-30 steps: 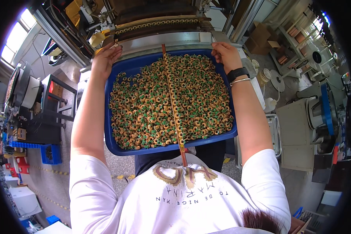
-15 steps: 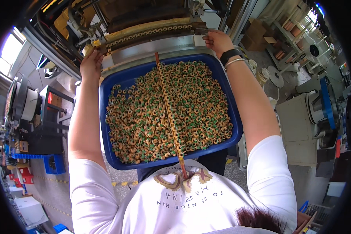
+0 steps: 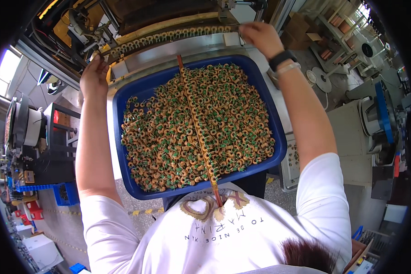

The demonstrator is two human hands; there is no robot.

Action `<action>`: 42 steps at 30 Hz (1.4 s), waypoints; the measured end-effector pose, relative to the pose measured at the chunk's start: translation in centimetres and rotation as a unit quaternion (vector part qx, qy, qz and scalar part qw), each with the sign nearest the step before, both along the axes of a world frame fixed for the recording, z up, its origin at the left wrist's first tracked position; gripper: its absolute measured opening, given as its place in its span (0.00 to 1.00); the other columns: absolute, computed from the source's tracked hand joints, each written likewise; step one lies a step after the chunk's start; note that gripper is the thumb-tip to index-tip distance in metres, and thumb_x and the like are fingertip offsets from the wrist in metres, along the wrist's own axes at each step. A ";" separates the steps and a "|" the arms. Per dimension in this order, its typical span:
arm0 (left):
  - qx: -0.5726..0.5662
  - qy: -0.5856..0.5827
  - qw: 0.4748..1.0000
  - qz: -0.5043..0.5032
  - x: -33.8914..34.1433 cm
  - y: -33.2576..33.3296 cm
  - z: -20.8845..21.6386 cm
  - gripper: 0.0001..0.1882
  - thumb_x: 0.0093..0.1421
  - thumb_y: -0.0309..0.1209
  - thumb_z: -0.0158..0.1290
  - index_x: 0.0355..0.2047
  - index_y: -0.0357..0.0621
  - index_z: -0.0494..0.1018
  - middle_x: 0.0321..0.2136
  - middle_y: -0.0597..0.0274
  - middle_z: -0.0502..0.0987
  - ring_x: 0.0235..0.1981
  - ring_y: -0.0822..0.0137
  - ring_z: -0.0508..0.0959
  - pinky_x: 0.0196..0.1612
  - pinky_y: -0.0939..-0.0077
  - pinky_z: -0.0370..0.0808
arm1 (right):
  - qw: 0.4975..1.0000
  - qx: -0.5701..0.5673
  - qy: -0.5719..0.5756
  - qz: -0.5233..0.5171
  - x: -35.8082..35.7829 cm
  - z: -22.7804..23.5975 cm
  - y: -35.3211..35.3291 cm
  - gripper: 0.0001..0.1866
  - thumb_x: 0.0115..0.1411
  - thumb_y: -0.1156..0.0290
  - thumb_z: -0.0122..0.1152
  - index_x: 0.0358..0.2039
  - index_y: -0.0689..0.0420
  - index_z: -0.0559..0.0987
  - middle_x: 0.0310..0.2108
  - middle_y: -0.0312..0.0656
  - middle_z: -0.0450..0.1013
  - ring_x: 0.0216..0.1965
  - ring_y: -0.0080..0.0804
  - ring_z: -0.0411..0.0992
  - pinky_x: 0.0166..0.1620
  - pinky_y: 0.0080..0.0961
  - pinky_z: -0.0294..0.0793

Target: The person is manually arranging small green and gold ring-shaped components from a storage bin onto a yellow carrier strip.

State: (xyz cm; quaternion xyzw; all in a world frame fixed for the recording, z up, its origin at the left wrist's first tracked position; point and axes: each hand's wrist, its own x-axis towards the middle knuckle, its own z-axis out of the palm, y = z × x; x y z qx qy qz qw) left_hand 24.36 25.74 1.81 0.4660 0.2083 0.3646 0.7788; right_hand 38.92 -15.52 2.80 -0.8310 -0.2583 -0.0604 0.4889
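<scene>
A long narrow strip lined with small copper-wound ring coils (image 3: pixel 178 34) lies across the machine front at the far side, the coils' wire legs hanging toward me. My left hand (image 3: pixel 95 76) pinches its left end with thumb and fingers. At the opposite end, the curled fingers of my right hand (image 3: pixel 261 40) close on the strip's tip, partly hiding it. Between my forearms sits a blue tray (image 3: pixel 125 180) heaped with loose green-and-copper coils (image 3: pixel 155 141). Resting lengthwise over the heap is a second reddish-brown strip (image 3: pixel 180 61), also lined with coils, its near end overhanging the tray.
Metal machine parts (image 3: pixel 84 29) stand beyond my left hand. A pale metal ledge (image 3: pixel 187 51) runs between machine and tray. Right of the blue tray is a metal tray (image 3: pixel 290 171) with a few coils. Cardboard boxes (image 3: pixel 299 32) and a grey cabinet (image 3: pixel 349 141) stand farther right.
My right hand has moved up and away to the strip's right end, and my left hand slightly left. The coil-lined strip at the machine has shifted, its wire legs showing more.
</scene>
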 end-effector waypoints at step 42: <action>0.341 0.128 0.761 -0.536 -24.4 -23.1 -0.4 0.18 0.56 0.16 0.50 0.48 0.30 0.67 0.30 0.58 0.77 0.29 0.75 0.76 0.33 0.82 0.74 | 0.921 0.119 0.333 0.163 -27.1 -3.8 -15.4 0.20 0.53 0.63 0.66 0.40 0.65 0.76 0.25 0.37 0.75 0.28 0.20 0.74 0.31 0.13 0.70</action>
